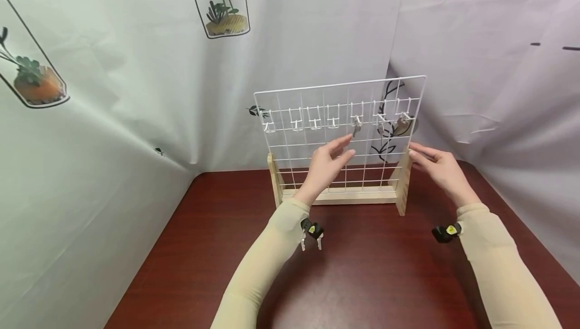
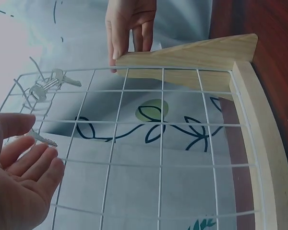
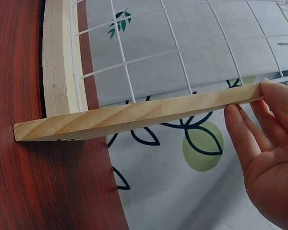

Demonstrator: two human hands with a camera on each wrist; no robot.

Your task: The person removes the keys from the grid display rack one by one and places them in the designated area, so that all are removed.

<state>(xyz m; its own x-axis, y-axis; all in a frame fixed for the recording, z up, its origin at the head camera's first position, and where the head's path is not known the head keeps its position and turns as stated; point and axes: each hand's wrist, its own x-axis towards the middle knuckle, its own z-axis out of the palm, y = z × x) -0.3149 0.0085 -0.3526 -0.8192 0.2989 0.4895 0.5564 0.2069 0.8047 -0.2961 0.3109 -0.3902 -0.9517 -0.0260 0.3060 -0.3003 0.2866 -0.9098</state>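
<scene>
A white wire grid rack (image 1: 340, 85) stands on a wooden base, with a row of small hooks across its upper part. Silver keys hang from the three hooks on the right. My left hand (image 1: 328, 160) is just below the key (image 1: 356, 129) on the third hook from the right, thumb and fingers apart. In the left wrist view that key (image 2: 44, 140) shows past the fingertips. My right hand (image 1: 437, 165) pinches the upper tip of the right wooden side support (image 3: 134, 112) between thumb and fingers.
Two more keys (image 1: 319, 242) lie on the dark red table (image 1: 362, 268), partly hidden by the left wrist's camera. The four hooks on the left (image 1: 296, 125) carry nothing. A pale cloth backdrop (image 1: 317, 32) with printed plants hangs behind and around the table.
</scene>
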